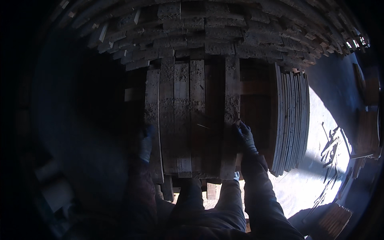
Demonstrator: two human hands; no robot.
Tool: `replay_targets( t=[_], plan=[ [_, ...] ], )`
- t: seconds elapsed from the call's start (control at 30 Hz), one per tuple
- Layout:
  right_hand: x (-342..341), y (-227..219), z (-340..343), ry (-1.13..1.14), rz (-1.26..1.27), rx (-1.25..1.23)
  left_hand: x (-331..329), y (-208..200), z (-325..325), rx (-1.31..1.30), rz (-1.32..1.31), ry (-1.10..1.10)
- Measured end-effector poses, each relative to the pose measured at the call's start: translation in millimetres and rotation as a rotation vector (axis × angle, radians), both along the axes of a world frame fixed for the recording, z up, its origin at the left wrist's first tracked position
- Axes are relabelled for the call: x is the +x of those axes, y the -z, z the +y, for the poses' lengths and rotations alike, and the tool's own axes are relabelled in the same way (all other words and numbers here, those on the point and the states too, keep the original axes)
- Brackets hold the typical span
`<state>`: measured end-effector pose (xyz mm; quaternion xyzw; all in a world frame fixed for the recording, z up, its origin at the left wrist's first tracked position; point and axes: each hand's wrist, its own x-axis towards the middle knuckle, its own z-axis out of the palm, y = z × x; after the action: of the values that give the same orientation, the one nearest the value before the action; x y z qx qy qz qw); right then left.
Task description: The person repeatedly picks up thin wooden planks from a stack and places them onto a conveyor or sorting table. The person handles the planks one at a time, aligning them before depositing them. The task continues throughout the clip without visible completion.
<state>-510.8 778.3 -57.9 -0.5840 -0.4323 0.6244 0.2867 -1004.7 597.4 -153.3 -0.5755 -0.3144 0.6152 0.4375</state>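
Several long, rough wooden boards lie side by side in front of me, dusted with dirt and wood crumbs. My right hand [244,134], in a grey and dark glove, is closed on the right edge of a separate wooden board [232,92]. Beside the left edge of the leftmost board [153,104] is my left hand [147,134], gloved too. Its fingers sink into deep shadow, so their grip does not show. Between the hands lie more boards [182,120], with a dark gap before the right one. A thin pale sliver [203,126] lies in that gap.
A high stack of boards [192,34] rises at the far side. To the right stands a row of thin boards on edge [292,116]. Beyond it, dark scraps [331,148] are scattered on the sunlit floor [292,192]. A ribbed wooden piece [336,219] lies lower right.
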Motion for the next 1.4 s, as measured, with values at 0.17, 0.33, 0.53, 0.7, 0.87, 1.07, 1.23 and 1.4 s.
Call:
replay_targets(
  t=[0.17,0.33,0.53,0.7,0.87,1.07,1.23,1.4],
  plan=[
    [1.8,-9.1,-0.9,0.246,0.384,-0.261,111.5,-141.3,71.5,-0.437,2.198,1.232],
    [0.5,-56.2,-45.2,0.183,0.389,-0.282,89.7,-132.5,79.4,-0.374,2.262,1.427],
    [-53.2,-48.6,-28.9,0.158,0.51,-0.305,92.2,-150.4,43.9,-0.194,2.234,1.443],
    [-63.4,-41.9,-9.5,0.028,0.723,-0.316,134.1,-182.7,53.4,-0.211,2.249,1.431],
    [-43.5,-59.1,-46.7,-0.04,0.698,-0.34,130.1,-126.5,31.6,-0.099,2.315,1.235],
    [-61.6,-20.3,-22.2,-0.209,0.516,-0.375,157.5,-138.2,62.4,-0.301,2.072,1.355],
    [-91.2,7.7,-22.8,-0.106,0.643,-0.212,141.4,-79.4,36.6,-0.227,1.997,1.259],
    [-33.7,-66.3,-50.0,-0.022,0.724,-0.354,174.9,-123.9,9.9,-0.207,1.926,1.374]
  ],
)
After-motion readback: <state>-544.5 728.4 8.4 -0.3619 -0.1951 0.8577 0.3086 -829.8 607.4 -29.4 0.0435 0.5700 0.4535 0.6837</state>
